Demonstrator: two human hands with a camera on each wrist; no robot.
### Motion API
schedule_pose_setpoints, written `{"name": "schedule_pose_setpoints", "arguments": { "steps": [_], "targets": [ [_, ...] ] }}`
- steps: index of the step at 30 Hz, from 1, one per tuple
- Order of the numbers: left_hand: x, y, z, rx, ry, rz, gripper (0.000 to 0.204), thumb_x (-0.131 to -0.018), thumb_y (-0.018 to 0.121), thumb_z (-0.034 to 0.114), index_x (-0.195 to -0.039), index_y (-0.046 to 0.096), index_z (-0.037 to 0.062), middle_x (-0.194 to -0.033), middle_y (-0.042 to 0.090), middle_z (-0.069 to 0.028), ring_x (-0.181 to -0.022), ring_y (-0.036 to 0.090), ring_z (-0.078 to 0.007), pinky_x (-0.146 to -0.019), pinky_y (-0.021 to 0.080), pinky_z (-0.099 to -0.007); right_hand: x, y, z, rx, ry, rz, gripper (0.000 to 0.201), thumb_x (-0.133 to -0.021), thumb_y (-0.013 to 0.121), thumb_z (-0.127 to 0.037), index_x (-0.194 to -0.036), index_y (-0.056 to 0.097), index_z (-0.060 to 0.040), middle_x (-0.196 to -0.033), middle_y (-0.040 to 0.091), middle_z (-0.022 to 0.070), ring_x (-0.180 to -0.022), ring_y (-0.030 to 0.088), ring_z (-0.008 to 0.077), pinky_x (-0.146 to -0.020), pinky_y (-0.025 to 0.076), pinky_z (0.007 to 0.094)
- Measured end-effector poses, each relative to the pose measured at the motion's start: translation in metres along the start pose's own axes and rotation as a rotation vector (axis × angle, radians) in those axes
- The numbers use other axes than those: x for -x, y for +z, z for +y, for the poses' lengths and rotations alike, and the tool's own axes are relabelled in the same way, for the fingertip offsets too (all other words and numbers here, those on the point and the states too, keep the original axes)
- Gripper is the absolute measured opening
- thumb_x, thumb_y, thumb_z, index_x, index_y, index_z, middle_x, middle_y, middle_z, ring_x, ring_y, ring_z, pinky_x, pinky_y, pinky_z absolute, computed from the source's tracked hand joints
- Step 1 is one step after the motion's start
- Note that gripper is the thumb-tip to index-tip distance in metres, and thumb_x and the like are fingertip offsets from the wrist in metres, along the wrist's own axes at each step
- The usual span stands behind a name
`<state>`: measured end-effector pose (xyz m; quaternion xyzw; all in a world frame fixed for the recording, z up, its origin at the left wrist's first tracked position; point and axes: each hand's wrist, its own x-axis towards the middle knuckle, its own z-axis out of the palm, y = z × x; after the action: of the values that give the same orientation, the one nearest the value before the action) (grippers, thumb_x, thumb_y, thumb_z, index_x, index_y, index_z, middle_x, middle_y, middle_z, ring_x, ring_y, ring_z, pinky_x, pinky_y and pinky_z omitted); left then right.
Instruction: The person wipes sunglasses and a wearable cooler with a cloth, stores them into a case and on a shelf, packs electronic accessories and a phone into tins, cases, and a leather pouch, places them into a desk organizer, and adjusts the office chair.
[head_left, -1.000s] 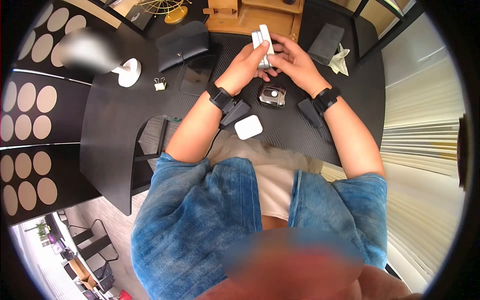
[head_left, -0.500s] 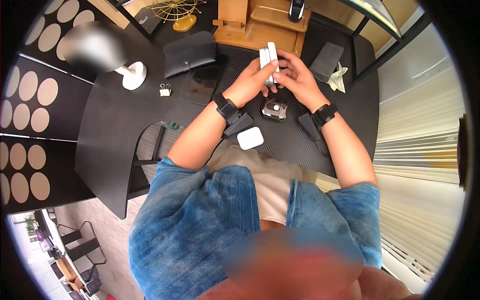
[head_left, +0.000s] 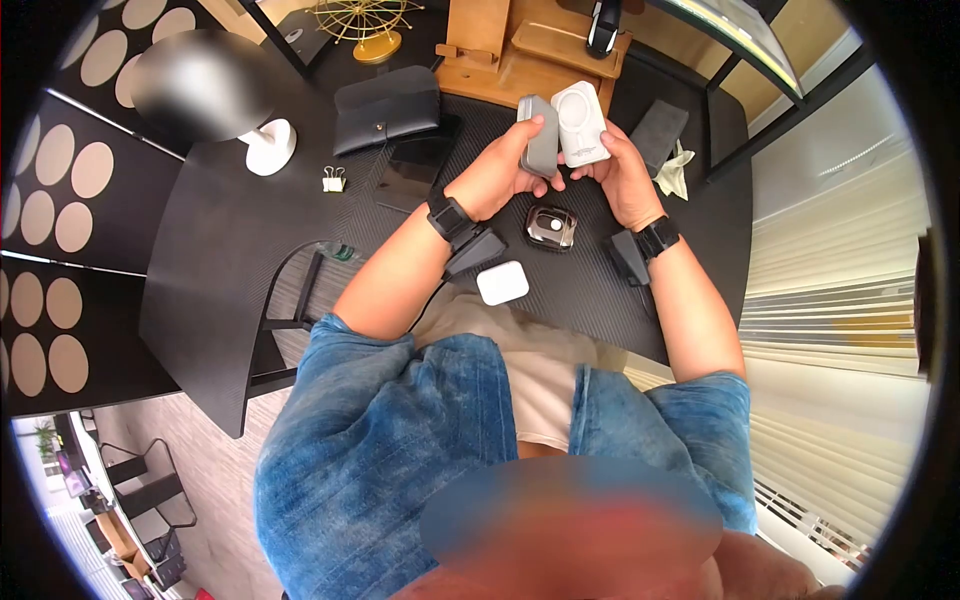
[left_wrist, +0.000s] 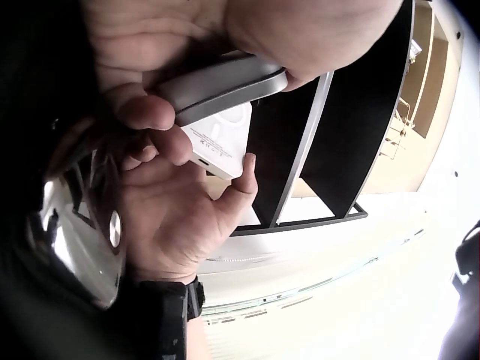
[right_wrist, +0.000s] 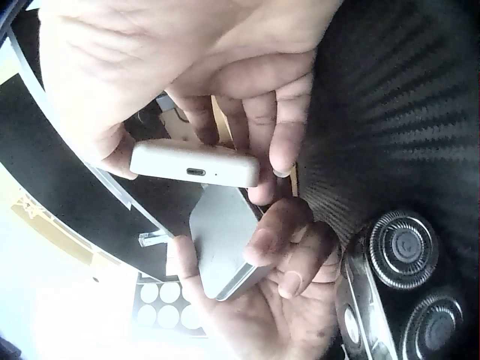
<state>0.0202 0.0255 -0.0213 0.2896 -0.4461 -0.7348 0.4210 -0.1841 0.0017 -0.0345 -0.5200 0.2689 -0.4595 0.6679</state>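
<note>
In the head view the left hand (head_left: 492, 178) grips a grey rounded block (head_left: 541, 138) between thumb and fingers. The right hand (head_left: 627, 182) holds a white flat device (head_left: 582, 122) with a ring mark and small print, its face turned up. The two objects are side by side, tilted apart. From the right wrist, the white device (right_wrist: 191, 165) shows its edge with a port, and the grey block (right_wrist: 223, 238) is behind it. Under the hands lies a dark glossy shaver-like object (head_left: 550, 228) with two round heads; nearer the body is a white rounded case (head_left: 502, 283).
A black pouch (head_left: 388, 108), a dark phone-like slab (head_left: 412, 172) and a binder clip (head_left: 334, 179) lie left of the hands. A wooden stand (head_left: 480, 62) is at the back, a dark grey box (head_left: 660, 135) and cloth (head_left: 676, 170) at the right, a white lamp base (head_left: 270, 148) at the left.
The white device and grey block, stacked together before, are now apart. The right hand has moved a little right with the white device and turned its ringed face up; the left keeps the grey block.
</note>
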Motion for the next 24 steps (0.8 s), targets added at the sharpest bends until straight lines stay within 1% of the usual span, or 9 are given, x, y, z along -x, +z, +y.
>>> {"name": "schedule_pose_setpoints", "arguments": {
  "steps": [4, 7, 9, 10, 12, 13, 15, 16, 24],
  "targets": [
    [-0.001, -0.002, 0.002, 0.099, 0.027, -0.037, 0.052, -0.103, 0.035, 0.045, -0.125, 0.051, 0.0006, -0.105, 0.062, -0.0091, -0.079, 0.063, -0.0191, -0.064, 0.048, -0.0278, -0.001, 0.001, -0.005, -0.068, -0.010, -0.018, 0.054, -0.097, 0.047, -0.035, -0.138, 0.044, 0.0004, -0.123, 0.063, 0.0149, -0.099, 0.066, 0.0206, -0.078, 0.052, 0.0288],
    [0.000, -0.002, 0.003, 0.076, 0.068, 0.044, 0.055, -0.103, 0.036, 0.046, -0.128, 0.049, -0.0007, -0.106, 0.062, -0.0088, -0.081, 0.063, -0.0189, -0.064, 0.048, -0.0278, -0.003, -0.001, -0.002, -0.112, -0.039, 0.007, 0.053, -0.098, 0.046, -0.036, -0.137, 0.045, 0.0006, -0.126, 0.062, 0.0165, -0.100, 0.066, 0.0215, -0.078, 0.052, 0.0290],
    [0.000, -0.002, 0.003, -0.047, 0.029, 0.067, 0.056, -0.102, 0.039, 0.048, -0.131, 0.046, 0.0004, -0.108, 0.062, -0.0086, -0.082, 0.063, -0.0179, -0.066, 0.048, -0.0274, -0.002, 0.003, -0.002, -0.042, -0.048, 0.047, 0.052, -0.098, 0.054, -0.028, -0.140, 0.042, 0.0006, -0.127, 0.060, 0.0155, -0.098, 0.065, 0.0196, -0.079, 0.052, 0.0289],
    [0.000, -0.002, 0.003, -0.044, 0.030, 0.068, 0.056, -0.102, 0.039, 0.048, -0.131, 0.046, 0.0004, -0.108, 0.062, -0.0086, -0.082, 0.063, -0.0179, -0.066, 0.048, -0.0274, -0.001, 0.007, 0.001, -0.041, -0.046, 0.046, 0.052, -0.098, 0.054, -0.028, -0.140, 0.042, 0.0006, -0.127, 0.060, 0.0155, -0.098, 0.065, 0.0196, -0.079, 0.052, 0.0289],
    [0.001, 0.001, 0.000, -0.250, 0.032, 0.055, 0.058, -0.101, 0.045, 0.049, -0.135, 0.043, 0.0025, -0.112, 0.062, -0.0084, -0.086, 0.062, -0.0162, -0.069, 0.050, -0.0276, 0.001, 0.013, 0.012, 0.294, -0.145, 0.008, 0.060, -0.093, 0.065, -0.015, -0.144, 0.038, -0.0003, -0.129, 0.058, 0.0144, -0.096, 0.064, 0.0160, -0.079, 0.053, 0.0274],
    [0.001, 0.001, -0.002, -0.250, 0.031, 0.056, 0.058, -0.101, 0.045, 0.049, -0.135, 0.043, 0.0025, -0.112, 0.062, -0.0084, -0.086, 0.062, -0.0162, -0.069, 0.050, -0.0276, 0.000, 0.014, 0.015, 0.374, -0.138, -0.032, 0.070, -0.087, 0.072, -0.007, -0.147, 0.035, -0.0017, -0.130, 0.056, 0.0139, -0.095, 0.061, 0.0134, -0.077, 0.054, 0.0262],
    [0.001, 0.001, -0.003, -0.300, 0.042, 0.107, 0.059, -0.100, 0.049, 0.049, -0.138, 0.040, 0.0044, -0.115, 0.061, -0.0081, -0.091, 0.061, -0.0148, -0.073, 0.052, -0.0286, -0.001, 0.016, 0.017, 0.403, -0.152, -0.033, 0.071, -0.088, 0.073, -0.011, -0.147, 0.035, -0.0015, -0.129, 0.055, 0.0144, -0.095, 0.061, 0.0137, -0.075, 0.054, 0.0261],
    [0.001, 0.001, -0.002, -0.293, 0.034, 0.090, 0.061, -0.099, 0.051, 0.049, -0.139, 0.040, 0.0041, -0.116, 0.060, -0.0076, -0.095, 0.061, -0.0145, -0.074, 0.052, -0.0295, 0.000, 0.016, 0.017, 0.401, -0.151, -0.031, 0.071, -0.088, 0.073, -0.011, -0.147, 0.035, -0.0015, -0.129, 0.055, 0.0144, -0.095, 0.061, 0.0137, -0.075, 0.054, 0.0261],
    [0.002, 0.002, 0.000, -0.300, 0.039, 0.066, 0.059, -0.099, 0.052, 0.047, -0.137, 0.042, 0.0032, -0.115, 0.061, -0.0080, -0.091, 0.062, -0.0149, -0.072, 0.052, -0.0292, -0.002, 0.016, 0.016, 0.342, -0.147, -0.033, 0.071, -0.088, 0.073, -0.011, -0.147, 0.034, -0.0013, -0.125, 0.056, 0.0133, -0.094, 0.060, 0.0139, -0.077, 0.054, 0.0275]
  ]
}}
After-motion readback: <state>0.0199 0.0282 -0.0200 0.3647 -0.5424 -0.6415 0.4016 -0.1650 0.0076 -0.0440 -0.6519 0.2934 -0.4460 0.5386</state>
